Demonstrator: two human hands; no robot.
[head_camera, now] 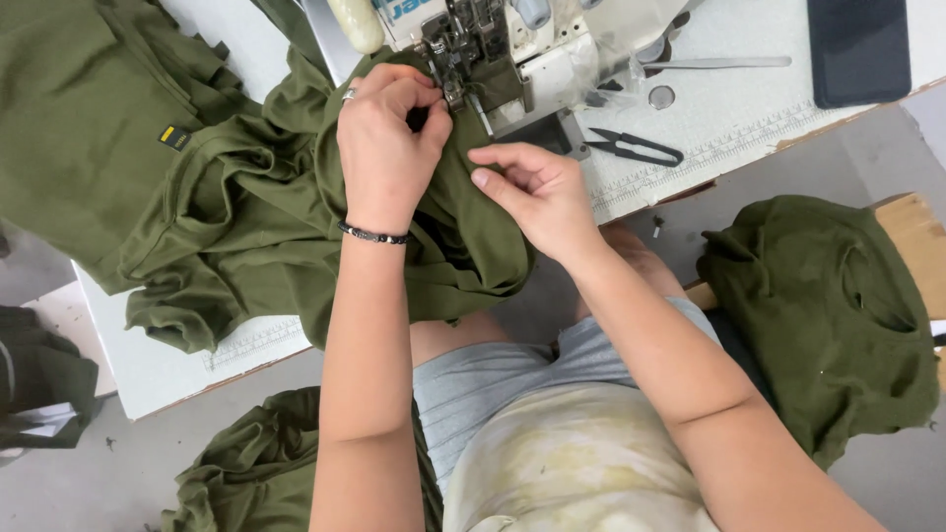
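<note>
Olive-green knit covers most of your white work table: the garment you are working on spreads from the far left edge to the sewing machine, its long axis running roughly left to right across the table, with the bunched bulk on your left and the worked edge pointing up toward the machine's presser foot. A small yellow-and-black label sits on the flatter part at upper left. One fold of the garment hangs off the table's near edge toward your lap. Another heap of the same green cloth lies on a wooden stool to your right, well apart from the table piece, and a third bundle sits low on your left beside your leg. Your left hand is clenched on the garment's edge just in front of the presser foot, fingers curled in and pinching a fold, a ring on one finger and a dark beaded bracelet at the wrist. Your right hand rests beside it, thumb and forefinger nipping the cloth's edge just right of the left hand, the other fingers loosely bent. Black thread snips lie on the table right of the machine, near a small metal disc, and a dark flat slab sits at the far right corner.
</note>
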